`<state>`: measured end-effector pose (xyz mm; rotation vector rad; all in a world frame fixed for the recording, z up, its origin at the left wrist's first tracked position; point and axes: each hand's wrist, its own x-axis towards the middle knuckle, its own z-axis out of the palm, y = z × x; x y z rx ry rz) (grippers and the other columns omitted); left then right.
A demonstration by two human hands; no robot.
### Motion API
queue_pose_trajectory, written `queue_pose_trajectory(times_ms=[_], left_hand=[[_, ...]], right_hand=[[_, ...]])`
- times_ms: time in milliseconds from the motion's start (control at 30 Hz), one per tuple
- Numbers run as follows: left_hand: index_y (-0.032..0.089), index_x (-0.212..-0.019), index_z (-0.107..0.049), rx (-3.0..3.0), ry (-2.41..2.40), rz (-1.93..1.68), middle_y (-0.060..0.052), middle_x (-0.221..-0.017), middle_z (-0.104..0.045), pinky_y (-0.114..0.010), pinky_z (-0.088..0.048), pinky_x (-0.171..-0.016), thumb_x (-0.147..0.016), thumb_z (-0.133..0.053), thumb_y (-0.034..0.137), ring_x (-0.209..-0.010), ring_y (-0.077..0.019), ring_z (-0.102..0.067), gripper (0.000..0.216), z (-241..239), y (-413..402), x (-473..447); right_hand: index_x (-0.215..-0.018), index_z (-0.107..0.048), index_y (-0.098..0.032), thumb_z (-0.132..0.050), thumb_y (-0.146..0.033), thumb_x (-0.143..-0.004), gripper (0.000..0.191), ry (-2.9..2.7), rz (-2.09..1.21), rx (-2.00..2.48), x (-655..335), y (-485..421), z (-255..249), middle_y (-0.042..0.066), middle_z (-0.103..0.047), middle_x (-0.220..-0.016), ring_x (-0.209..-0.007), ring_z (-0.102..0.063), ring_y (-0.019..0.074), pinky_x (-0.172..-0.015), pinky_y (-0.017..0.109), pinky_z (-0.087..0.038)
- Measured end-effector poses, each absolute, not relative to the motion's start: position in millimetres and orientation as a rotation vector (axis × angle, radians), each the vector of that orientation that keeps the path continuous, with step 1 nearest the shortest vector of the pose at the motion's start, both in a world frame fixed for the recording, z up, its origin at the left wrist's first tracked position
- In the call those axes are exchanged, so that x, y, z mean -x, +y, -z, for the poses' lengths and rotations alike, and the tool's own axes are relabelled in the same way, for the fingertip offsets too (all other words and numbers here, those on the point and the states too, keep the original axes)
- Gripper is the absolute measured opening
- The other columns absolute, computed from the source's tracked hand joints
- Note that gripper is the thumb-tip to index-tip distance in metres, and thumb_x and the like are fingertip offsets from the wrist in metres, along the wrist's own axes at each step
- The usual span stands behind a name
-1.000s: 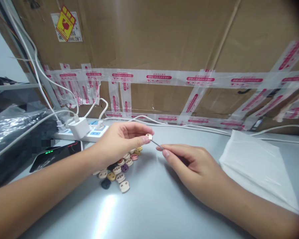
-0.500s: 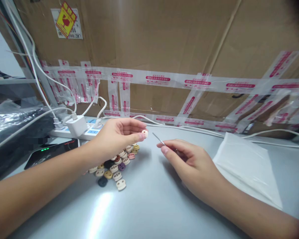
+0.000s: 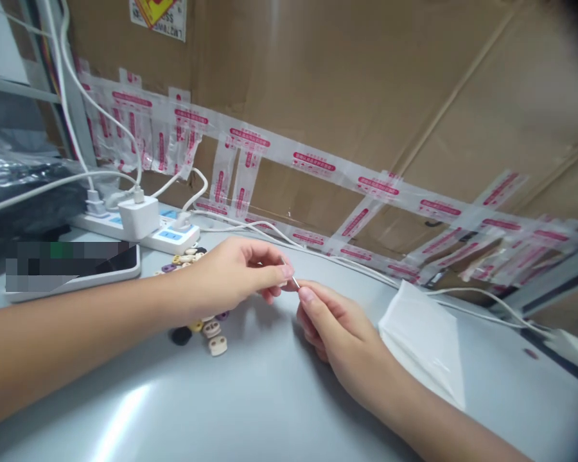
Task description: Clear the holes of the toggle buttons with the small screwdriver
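My left hand [image 3: 231, 273] is closed in a pinch above the grey table [image 3: 250, 398]; the small cream bead it held earlier is hidden by the fingertips. My right hand [image 3: 334, 321] pinches a thin metal needle [image 3: 293, 280], whose tip points up and left into the left fingertips. The two hands meet at the fingertips. A heap of small two-hole beads [image 3: 210, 330] in cream, yellow, purple and black lies on the table under and behind my left wrist.
A white power strip [image 3: 166, 239] with a plugged charger [image 3: 138, 217] and white cables lies at the back left. A phone [image 3: 77, 266] rests at the left. A white plastic bag [image 3: 424, 343] lies at the right. Taped cardboard [image 3: 318, 96] forms the back wall.
The hands have come together: the needle tip, apart from the bead half a second ago, now reaches the left fingertips. The view has swung right and down, and the bead is now hidden.
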<state>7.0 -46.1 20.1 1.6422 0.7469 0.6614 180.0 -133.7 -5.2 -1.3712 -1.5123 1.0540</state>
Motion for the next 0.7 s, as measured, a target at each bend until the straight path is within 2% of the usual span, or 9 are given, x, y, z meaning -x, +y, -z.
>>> queue_pose_trajectory(times_ms=[100,200,300,400,467,567,633,700], left_hand=[[0.02,-0.084,-0.067,-1.526,0.755,-0.772,0.001,-0.068,-0.063,-0.021,-0.043,-0.053,-0.082,-0.07,0.041,-0.06,-0.0095,-0.055,0.022,-21.5,-37.9,-2.5],[0.018,-0.082,-0.066,-1.456,0.728,-0.974,0.001,-0.07,-0.063,-0.022,-0.048,-0.062,-0.081,-0.072,0.035,-0.065,-0.0093,-0.058,0.019,-23.7,-28.2,3.1],[0.017,-0.082,-0.067,-1.642,0.714,-1.056,0.0,-0.071,-0.065,-0.025,-0.049,-0.064,-0.083,-0.068,0.034,-0.065,-0.0109,-0.058,0.017,-25.3,-26.9,6.1],[0.019,-0.084,-0.069,-2.024,0.609,-1.116,-0.004,-0.08,-0.068,-0.027,-0.05,-0.066,-0.087,-0.062,0.031,-0.073,-0.015,-0.061,0.015,-23.8,-36.2,5.3],[0.02,-0.085,-0.072,-2.325,0.408,-1.121,-0.006,-0.088,-0.068,-0.027,-0.05,-0.074,-0.089,-0.058,0.024,-0.081,-0.016,-0.063,0.015,-20.4,-44.6,3.3],[0.019,-0.084,-0.074,-2.55,0.071,-0.984,-0.007,-0.092,-0.069,-0.024,-0.049,-0.076,-0.092,-0.05,0.015,-0.081,-0.0132,-0.064,0.026,-14.2,-53.7,0.1],[0.018,-0.084,-0.074,-2.531,0.051,-0.932,-0.007,-0.091,-0.07,-0.023,-0.048,-0.075,-0.091,-0.052,0.015,-0.079,-0.0129,-0.064,0.023,-11.7,-55.7,-1.4],[0.018,-0.088,-0.073,-2.392,0.218,-0.914,-0.006,-0.089,-0.071,-0.024,-0.048,-0.072,-0.089,-0.058,0.021,-0.078,-0.0139,-0.064,0.016,-10.9,-54.7,-2.0]], right_hand=[[-0.098,-0.057,-0.021,-0.046,-0.057,-0.096,0.038,-1.386,-1.073,1.404,-177.9,-134.1,2.0,-0.004,-0.039,-0.067,-0.056,-0.031,0.0107,-0.047,0.023,-0.022],[-0.101,-0.056,-0.02,-0.055,-0.053,-0.089,0.035,-1.193,-1.067,1.473,-180.8,-129.7,1.1,-0.005,-0.039,-0.067,-0.052,-0.031,0.0096,-0.045,0.021,-0.017],[-0.1,-0.055,-0.021,-0.059,-0.051,-0.085,0.033,-1.105,-1.029,1.498,-183.4,-125.7,1.0,-0.006,-0.04,-0.065,-0.048,-0.029,0.008,-0.043,0.019,-0.015],[-0.107,-0.055,-0.022,-0.06,-0.053,-0.085,0.038,-1.106,-1.109,1.444,-180.3,-127.1,0.1,-0.004,-0.051,-0.067,-0.044,-0.033,0.0072,-0.04,0.018,-0.015],[-0.106,-0.055,-0.022,-0.057,-0.056,-0.088,0.039,-1.088,-1.251,1.355,-176.5,-129.9,-1.3,-0.002,-0.058,-0.069,-0.041,-0.032,0.0063,-0.037,0.019,-0.012],[-0.088,-0.058,-0.019,-0.055,-0.052,-0.091,0.033,-1.087,-1.392,1.207,-173.2,-133.1,-3.9,-0.001,-0.057,-0.065,-0.04,-0.03,0.0042,-0.036,0.019,-0.012],[-0.084,-0.06,-0.018,-0.06,-0.046,-0.09,0.029,-1.101,-1.37,1.181,-174.0,-133.3,-5.4,0.0,-0.056,-0.067,-0.044,-0.032,0.0047,-0.036,0.019,-0.013],[-0.09,-0.063,-0.019,-0.065,-0.043,-0.087,0.024,-1.121,-1.271,1.232,-176.3,-132.4,-5.7,-0.001,-0.055,-0.069,-0.047,-0.034,0.0056,-0.037,0.018,-0.015]])
